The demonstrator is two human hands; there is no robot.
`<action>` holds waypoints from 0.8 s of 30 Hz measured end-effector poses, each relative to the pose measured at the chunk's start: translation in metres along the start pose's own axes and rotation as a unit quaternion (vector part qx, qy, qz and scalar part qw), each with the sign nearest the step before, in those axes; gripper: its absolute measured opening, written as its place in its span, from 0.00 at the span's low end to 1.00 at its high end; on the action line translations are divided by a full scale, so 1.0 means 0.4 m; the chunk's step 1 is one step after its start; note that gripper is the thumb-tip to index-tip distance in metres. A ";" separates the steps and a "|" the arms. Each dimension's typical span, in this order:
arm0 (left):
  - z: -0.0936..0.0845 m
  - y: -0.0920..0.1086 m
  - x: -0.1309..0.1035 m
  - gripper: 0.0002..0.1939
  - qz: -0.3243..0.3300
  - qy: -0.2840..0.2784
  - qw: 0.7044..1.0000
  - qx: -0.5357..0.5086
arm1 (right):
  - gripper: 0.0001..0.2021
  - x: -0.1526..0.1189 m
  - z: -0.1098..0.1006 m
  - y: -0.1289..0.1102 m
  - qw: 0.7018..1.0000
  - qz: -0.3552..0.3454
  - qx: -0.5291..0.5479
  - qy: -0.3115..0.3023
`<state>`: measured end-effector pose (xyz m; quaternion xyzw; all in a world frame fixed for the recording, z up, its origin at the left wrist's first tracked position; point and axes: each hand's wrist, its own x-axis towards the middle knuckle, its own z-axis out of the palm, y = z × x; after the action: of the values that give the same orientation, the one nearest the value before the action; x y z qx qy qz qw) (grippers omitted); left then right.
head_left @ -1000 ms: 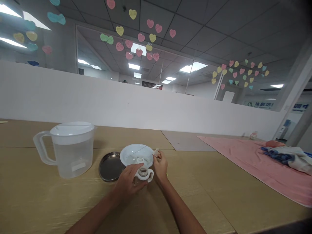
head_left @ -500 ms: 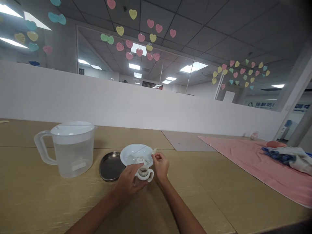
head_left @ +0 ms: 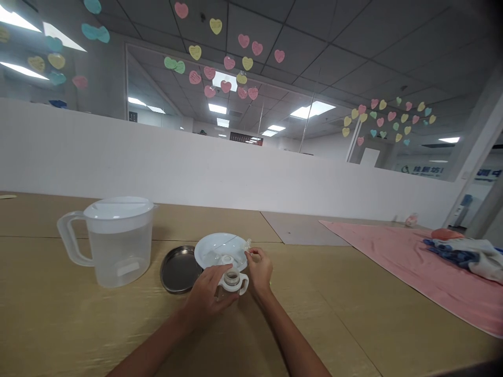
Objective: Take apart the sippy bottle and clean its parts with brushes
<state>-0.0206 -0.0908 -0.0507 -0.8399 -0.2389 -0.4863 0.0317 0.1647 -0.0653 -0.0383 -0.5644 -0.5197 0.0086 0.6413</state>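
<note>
My left hand [head_left: 210, 290] is wrapped round a small bottle [head_left: 231, 280] with a white handled collar and an uncapped round mouth. Just right of it, my right hand [head_left: 259, 266] pinches something small, pale and translucent [head_left: 247, 244] at the rim of a white bowl [head_left: 214, 242]. Clear and white parts [head_left: 227, 259] lie inside the bowl. Against the bowl's left side sits a round dark metal tray [head_left: 179, 269].
A lidded clear plastic pitcher [head_left: 120, 243] with liquid stands at the left. On the right, a pink cloth [head_left: 396, 251] bears folded fabric [head_left: 467, 251] and a reddish item [head_left: 446, 234]. A low white wall [head_left: 236, 178] runs behind the table.
The whole view has shifted very slightly. Both hands keep almost the same pose, with the left on the bottle and the right at the bowl's rim.
</note>
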 end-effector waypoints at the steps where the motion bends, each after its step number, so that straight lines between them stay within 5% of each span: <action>1: 0.001 0.000 0.000 0.27 -0.001 -0.002 1.000 0.000 | 0.09 0.001 -0.001 -0.001 1.000 0.001 0.000 0.003; 19: -0.007 0.005 0.005 0.26 -0.004 -0.007 1.000 0.002 | 0.12 -0.001 -0.002 -0.023 0.978 0.082 0.193 -0.017; 24: -0.006 0.003 0.003 0.27 -0.013 -0.009 1.000 -0.006 | 0.18 0.039 0.006 -0.022 0.961 0.139 0.223 -0.088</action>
<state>-0.0214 -0.0919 -0.0482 -0.8414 -0.2467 -0.4805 0.0181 0.1652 -0.0573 -0.0222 -0.4711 -0.4756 0.2629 0.6949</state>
